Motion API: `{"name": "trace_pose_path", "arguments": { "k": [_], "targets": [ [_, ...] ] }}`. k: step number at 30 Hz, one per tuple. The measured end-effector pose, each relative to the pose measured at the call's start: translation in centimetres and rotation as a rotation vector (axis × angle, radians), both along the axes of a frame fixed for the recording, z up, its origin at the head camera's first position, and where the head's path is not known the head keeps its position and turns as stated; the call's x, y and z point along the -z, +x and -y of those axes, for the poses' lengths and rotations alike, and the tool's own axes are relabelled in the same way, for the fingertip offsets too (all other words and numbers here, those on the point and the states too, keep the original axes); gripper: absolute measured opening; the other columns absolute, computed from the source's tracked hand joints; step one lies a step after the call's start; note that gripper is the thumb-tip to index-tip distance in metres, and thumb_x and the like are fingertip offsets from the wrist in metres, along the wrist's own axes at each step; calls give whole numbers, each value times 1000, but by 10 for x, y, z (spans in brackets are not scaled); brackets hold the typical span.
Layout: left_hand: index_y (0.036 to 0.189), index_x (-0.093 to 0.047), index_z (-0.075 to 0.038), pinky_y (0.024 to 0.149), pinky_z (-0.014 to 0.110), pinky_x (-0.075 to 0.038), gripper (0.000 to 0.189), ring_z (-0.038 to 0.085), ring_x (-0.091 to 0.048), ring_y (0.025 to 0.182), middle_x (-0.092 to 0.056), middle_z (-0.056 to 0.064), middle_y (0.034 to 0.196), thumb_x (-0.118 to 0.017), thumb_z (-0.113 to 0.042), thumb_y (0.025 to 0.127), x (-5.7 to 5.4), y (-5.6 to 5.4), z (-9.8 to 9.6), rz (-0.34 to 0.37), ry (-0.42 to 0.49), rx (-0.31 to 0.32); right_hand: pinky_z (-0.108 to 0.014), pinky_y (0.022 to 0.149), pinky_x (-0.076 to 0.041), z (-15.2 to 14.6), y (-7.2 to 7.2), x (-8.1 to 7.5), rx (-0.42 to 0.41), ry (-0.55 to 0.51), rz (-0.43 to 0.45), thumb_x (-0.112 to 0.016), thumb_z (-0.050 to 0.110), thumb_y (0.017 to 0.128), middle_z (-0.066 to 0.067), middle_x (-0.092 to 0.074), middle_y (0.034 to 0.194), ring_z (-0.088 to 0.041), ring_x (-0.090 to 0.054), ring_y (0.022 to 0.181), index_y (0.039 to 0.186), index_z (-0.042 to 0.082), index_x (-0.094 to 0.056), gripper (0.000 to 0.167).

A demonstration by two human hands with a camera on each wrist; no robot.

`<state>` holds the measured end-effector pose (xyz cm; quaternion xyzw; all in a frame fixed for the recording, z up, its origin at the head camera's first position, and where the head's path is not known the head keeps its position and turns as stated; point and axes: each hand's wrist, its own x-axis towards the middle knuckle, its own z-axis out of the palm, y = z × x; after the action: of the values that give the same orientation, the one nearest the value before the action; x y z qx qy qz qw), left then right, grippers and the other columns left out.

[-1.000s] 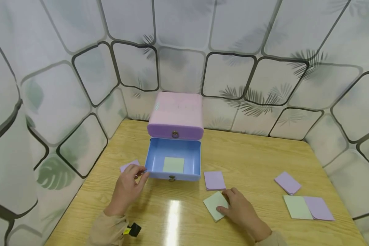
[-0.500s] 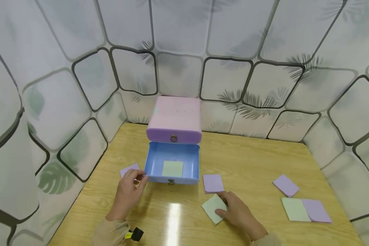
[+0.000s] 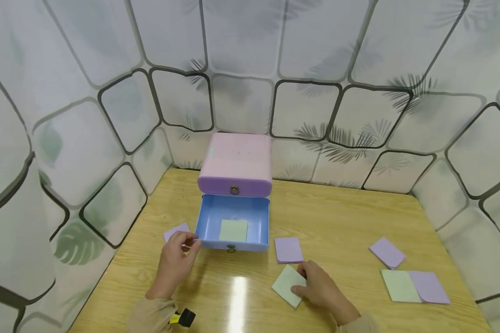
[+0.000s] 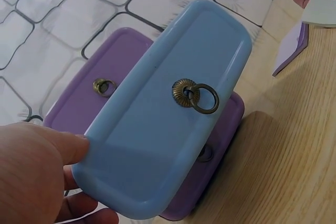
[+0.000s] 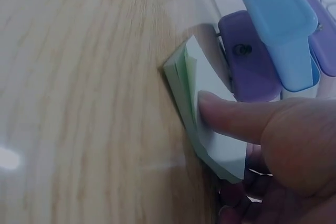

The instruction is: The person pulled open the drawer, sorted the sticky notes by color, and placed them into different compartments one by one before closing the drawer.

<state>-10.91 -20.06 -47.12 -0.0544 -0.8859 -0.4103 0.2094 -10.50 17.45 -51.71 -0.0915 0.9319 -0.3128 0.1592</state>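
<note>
The blue drawer (image 3: 254, 226) stands pulled out of a small pink and purple drawer cabinet (image 3: 237, 159). My left hand (image 3: 175, 261) pinches its front left corner, thumb on the front face as the left wrist view shows. A light green sticky note pad (image 3: 233, 230) lies inside the drawer. To the right, my right hand (image 3: 321, 289) grips another light green sticky note pad (image 5: 223, 142) between thumb and fingers. Its thumb (image 5: 220, 111) presses on the top sheet, and some sheets fan apart at the edge. A purple sticky note pad (image 3: 288, 250) lies just beyond that hand.
A purple pad (image 3: 176, 230) lies left of the drawer, partly behind my left hand. Far right are a purple pad (image 3: 387, 253) and a green pad (image 3: 401, 286) beside another purple one (image 3: 430, 286). Patterned cloth walls (image 3: 241, 101) border the wooden table (image 3: 337, 212).
The head view has tilted slightly, so everything sits a little lower in it. Both hands keep their holds on the drawer and the green pad; the pad has turned slightly.
</note>
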Motion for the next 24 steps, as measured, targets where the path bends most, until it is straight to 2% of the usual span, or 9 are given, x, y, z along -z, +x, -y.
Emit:
{"name": "trace_pose_path", "arguments": {
  "k": [6,13,18,24],
  "targets": [
    [90,-65,-5,64,31,-54,9,14,-59,79,-60,3,90,-72,-11,87,2,-2,2,-9,-11,15,-29,58,-37,-3,0,0,-62,-11,5,-82,28,76,2,-50,76,-14,-45,69,90,14,-51,36],
    [90,-65,-5,63,29,-54,8,12,-58,77,-60,1,88,-72,-10,87,2,0,4,27,-13,42,-30,63,-41,-6,2,-2,-105,-35,32,-79,34,79,9,-56,79,-11,-49,71,92,17,-61,28],
    [91,-66,-7,64,26,-53,8,11,-58,78,-60,0,88,-71,-12,88,1,-2,5,60,-10,50,-26,57,-37,-9,3,-3,-103,-82,4,-75,37,82,9,-52,73,-9,-46,65,85,20,-60,22],
    [92,-67,-8,65,30,-54,9,12,-59,78,-60,0,88,-72,-13,88,-1,-3,6,77,-19,40,-21,51,-33,-17,2,-2,-123,-142,9,-70,37,87,9,-44,65,-5,-41,58,76,19,-54,26]
  ]
}}
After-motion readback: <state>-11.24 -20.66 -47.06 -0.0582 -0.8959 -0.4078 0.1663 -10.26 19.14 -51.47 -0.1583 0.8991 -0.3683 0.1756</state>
